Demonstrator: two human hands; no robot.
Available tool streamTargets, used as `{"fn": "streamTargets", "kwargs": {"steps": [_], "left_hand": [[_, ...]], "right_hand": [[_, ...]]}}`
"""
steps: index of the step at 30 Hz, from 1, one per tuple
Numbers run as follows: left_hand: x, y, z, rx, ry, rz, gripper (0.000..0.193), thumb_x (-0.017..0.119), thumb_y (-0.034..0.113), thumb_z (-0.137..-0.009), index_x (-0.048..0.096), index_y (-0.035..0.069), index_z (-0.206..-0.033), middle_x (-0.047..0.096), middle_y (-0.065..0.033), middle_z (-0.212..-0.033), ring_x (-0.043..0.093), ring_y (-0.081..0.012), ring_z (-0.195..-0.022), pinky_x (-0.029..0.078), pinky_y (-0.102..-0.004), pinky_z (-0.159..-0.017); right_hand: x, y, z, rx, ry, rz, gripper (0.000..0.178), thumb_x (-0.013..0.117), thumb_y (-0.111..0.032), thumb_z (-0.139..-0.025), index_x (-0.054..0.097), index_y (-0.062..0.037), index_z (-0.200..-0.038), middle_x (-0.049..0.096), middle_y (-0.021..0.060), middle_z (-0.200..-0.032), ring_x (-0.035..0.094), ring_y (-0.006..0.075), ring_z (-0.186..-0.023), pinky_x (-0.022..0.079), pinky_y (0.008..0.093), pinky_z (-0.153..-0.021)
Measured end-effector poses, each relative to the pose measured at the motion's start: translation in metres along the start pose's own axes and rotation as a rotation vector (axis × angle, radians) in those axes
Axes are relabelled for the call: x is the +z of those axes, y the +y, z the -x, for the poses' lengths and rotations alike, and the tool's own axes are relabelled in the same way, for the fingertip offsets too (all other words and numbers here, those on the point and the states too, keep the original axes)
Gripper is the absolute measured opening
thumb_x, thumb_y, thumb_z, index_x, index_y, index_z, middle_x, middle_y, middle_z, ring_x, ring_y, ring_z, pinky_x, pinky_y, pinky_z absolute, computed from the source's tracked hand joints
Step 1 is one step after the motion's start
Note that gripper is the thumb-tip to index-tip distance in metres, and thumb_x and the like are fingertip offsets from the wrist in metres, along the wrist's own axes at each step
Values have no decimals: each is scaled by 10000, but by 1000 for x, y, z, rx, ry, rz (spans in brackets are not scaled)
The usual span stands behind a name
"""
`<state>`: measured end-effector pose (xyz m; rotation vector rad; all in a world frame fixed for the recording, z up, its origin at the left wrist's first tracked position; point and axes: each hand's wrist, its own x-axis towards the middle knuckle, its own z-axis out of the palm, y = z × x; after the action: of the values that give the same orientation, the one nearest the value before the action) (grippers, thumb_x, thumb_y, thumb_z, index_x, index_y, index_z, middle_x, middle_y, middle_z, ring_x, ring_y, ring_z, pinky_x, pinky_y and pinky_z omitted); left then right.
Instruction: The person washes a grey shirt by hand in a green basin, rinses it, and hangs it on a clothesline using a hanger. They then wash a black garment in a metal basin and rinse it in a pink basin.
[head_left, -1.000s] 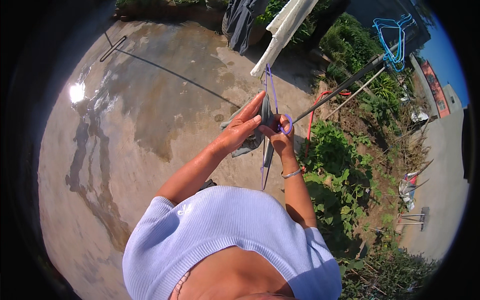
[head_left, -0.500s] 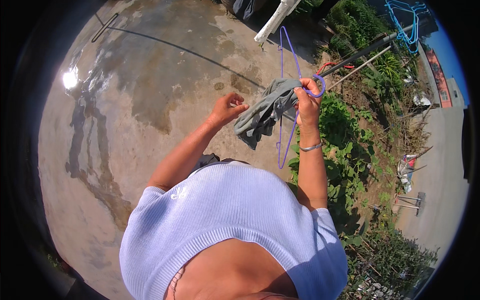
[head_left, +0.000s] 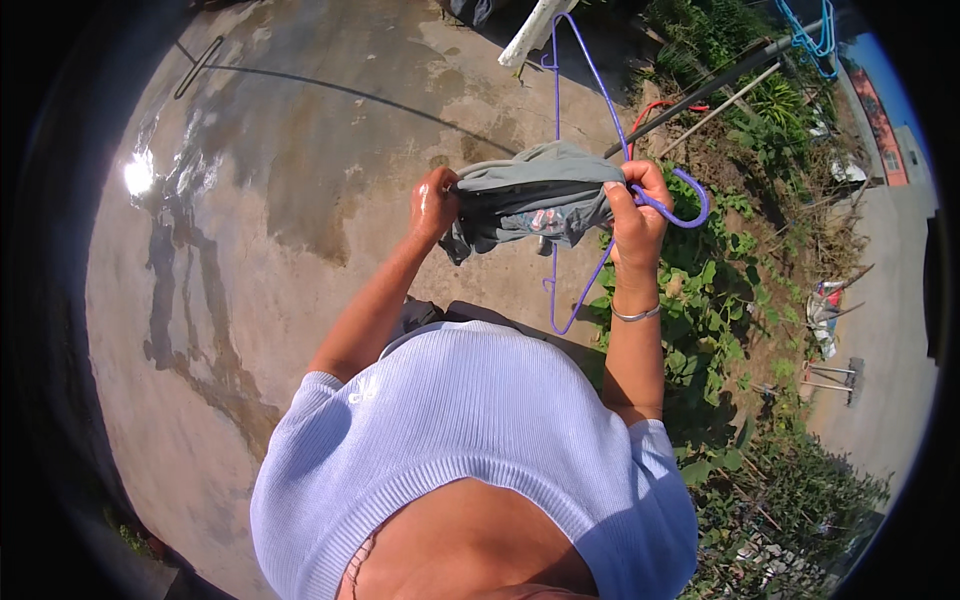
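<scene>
A bunched grey-green garment [head_left: 530,185] with a small coloured print is stretched sideways in front of my chest. My left hand [head_left: 434,207] is closed on its left end. At the other end my right hand [head_left: 642,215], a silver bangle on its wrist, is closed on the cloth and on the neck of a purple clothes hanger [head_left: 700,210]. The hanger's hook curves out to the right of that hand. Its long frame hangs behind the garment, which hides its middle part. What kind of garment it is cannot be made out.
Several blue hangers [head_left: 818,45] hang at the far right near a dark pole [head_left: 735,88]. A white post [head_left: 532,32] stands ahead. Green plants [head_left: 700,275] grow along the right, beside concrete ground [head_left: 310,130] with wet patches.
My left hand, open and beside the garment before, now grips its left end. The cloth is pulled wider and more level. My right hand and the hanger moved slightly right.
</scene>
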<state>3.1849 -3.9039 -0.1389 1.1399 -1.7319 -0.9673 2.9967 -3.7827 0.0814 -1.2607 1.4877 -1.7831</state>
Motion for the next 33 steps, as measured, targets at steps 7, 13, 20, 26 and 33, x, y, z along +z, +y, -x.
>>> {"fn": "streamTargets", "kwargs": {"steps": [7,13,20,26,33], "left_hand": [[-100,72,-61,127,222,121,224,552,-21,-810,672,22,-994,689,-104,-822,628,-108,-755,497,-265,-702],[-96,55,-74,163,-36,38,175,583,22,-811,660,37,-968,671,-112,-852,645,-188,-788,485,-274,-726],[-110,74,-87,437,-46,-316,130,590,53,-841,671,66,-942,666,-97,-916,648,-263,-850,506,-325,-738],[-102,82,-90,181,236,216,147,586,14,-849,636,68,-976,629,-16,-807,591,-99,-731,492,-256,-657],[-103,102,-95,-303,-161,876,204,570,228,-924,576,24,-934,577,11,-777,550,-70,-702,448,-220,-621]], "right_hand": [[-32,37,7,-13,111,236,110,591,16,-787,504,-43,-818,466,-54,-734,390,26,-642,328,193,-576],[-15,43,6,-31,61,244,128,607,-6,-766,486,-47,-765,422,-58,-682,374,24,-614,325,199,-533],[-16,46,-11,-10,144,101,110,608,-25,-775,500,-44,-767,446,-51,-674,389,39,-605,341,209,-541],[-24,38,-3,5,25,263,125,608,-4,-748,486,-32,-748,440,-44,-633,388,37,-577,349,214,-520],[-44,33,4,-26,66,301,127,632,0,-755,509,-31,-747,459,-49,-651,408,41,-583,355,215,-524]]}}
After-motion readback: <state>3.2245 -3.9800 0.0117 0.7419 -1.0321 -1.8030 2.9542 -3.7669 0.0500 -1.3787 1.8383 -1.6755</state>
